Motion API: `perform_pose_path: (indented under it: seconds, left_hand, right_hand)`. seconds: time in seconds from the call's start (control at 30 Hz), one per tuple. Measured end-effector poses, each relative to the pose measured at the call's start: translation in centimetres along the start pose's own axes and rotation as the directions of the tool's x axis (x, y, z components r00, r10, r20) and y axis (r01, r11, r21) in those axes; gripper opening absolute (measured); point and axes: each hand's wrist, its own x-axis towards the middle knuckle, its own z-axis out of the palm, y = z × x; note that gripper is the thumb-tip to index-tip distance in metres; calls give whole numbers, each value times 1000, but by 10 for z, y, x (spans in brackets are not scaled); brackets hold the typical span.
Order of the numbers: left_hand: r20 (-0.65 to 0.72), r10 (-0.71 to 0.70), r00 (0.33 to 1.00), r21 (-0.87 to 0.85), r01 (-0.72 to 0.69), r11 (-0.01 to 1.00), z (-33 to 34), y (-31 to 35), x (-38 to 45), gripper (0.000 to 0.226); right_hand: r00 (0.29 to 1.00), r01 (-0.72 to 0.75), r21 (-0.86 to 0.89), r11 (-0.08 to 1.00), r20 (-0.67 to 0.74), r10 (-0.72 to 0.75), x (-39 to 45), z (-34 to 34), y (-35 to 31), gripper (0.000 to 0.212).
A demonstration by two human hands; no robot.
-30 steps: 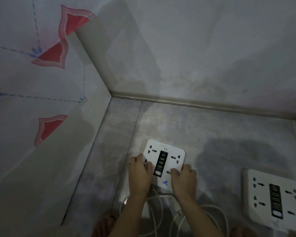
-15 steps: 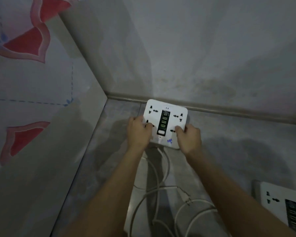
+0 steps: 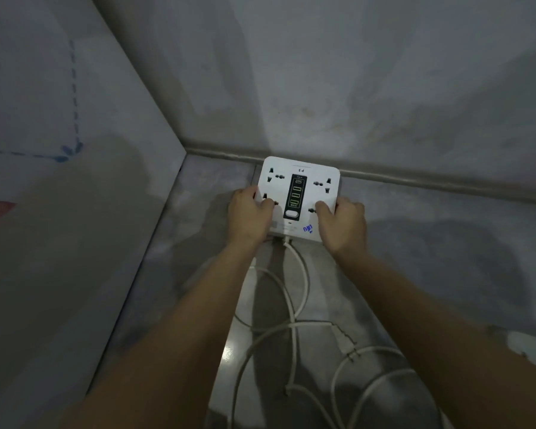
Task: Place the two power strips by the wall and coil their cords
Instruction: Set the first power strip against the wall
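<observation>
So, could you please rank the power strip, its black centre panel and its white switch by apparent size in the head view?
1. power strip
2. black centre panel
3. white switch
Both hands cover the strip's near corners, but the order is clear.

power strip (image 3: 300, 193): white, black centre panel with green-lit ports, blue scribble | cord (image 3: 300, 274): white | floor (image 3: 415, 243): mottled grey | wall (image 3: 322, 72): pale grey, stained | left panel (image 3: 44, 181): white, blue dashed lines, red shape
</observation>
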Motion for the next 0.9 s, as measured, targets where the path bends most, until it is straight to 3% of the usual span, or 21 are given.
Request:
perform_pose_path:
  seconds: [0.53, 0.9]
  left_hand:
    - [25, 23, 999, -10, -22, 1000, 6, 3, -2, 23]
    - [134, 54, 989, 12, -56, 998, 7, 2, 7, 30]
  right_hand:
    - [999, -4, 14, 1000, 50, 3, 1, 4, -9, 40]
    - [997, 50, -6, 999, 56, -50, 12, 2, -4, 37]
